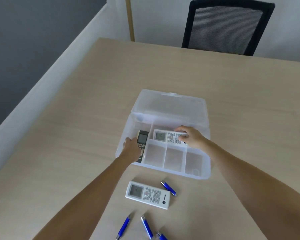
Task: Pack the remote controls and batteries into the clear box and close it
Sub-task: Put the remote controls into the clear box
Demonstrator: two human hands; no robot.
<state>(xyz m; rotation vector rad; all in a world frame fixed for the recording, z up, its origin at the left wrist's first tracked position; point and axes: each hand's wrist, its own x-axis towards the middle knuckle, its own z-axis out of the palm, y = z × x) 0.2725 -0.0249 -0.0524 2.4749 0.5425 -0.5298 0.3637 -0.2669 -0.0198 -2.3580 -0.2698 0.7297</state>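
Remotes go first: at frame centre, my left hand [131, 149] clamps the dark slim remote [142, 144] over the clear plastic box [204, 170], my right hand [191, 137] pinches a white remote [168, 137] into the rear compartment. Another white remote [148, 194] and blue batteries [168, 187] wait lower centre on the table [76, 135].

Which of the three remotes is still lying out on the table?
The white remote nearest the person, beside a blue battery. The other white one and the dark one are at the box, each under a hand.

light wood table [76, 153], black mesh chair [227, 26], white wall [154, 18].
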